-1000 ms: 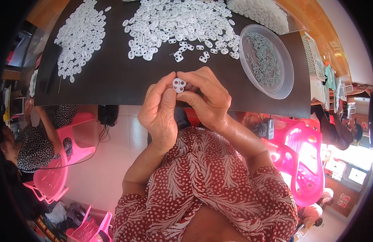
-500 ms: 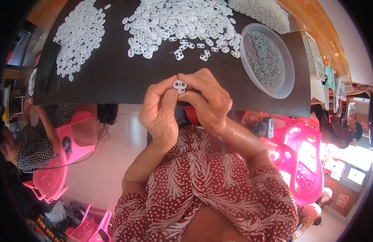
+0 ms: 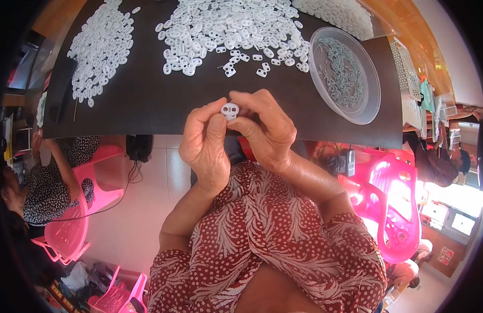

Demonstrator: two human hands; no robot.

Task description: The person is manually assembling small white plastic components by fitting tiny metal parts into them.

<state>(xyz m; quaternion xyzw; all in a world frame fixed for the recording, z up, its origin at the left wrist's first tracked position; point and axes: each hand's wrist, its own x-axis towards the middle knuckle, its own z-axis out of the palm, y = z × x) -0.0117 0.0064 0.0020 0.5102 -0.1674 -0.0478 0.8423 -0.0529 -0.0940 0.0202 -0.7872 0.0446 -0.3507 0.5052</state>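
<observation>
A small white plastic cord lock (image 3: 230,110) with two round holes in its front is held just off the table's near edge. My left hand (image 3: 206,143) pinches its left side between thumb and forefinger. My right hand (image 3: 268,130) is curled at its right, the thumb tip against its lower end and the forefinger arched above. The right fingers partly hide that side of the piece. Beyond my hands lies a large heap of white oval cord lock parts (image 3: 231,26), with several smaller two-hole pieces (image 3: 229,68) at its front.
A second pile of white pieces (image 3: 103,52) lies left on the dark table (image 3: 147,104). At right stand a clear round tub (image 3: 376,99) of small grey-green springs (image 3: 343,73) and a clear container of white parts (image 3: 340,15). Pink chairs (image 3: 390,208) flank me; another person (image 3: 48,188) sits left.
The cord lock has turned in my fingers: its lower pair of holes no longer shows, and it looks shorter. My right forefinger has lifted slightly off its top.
</observation>
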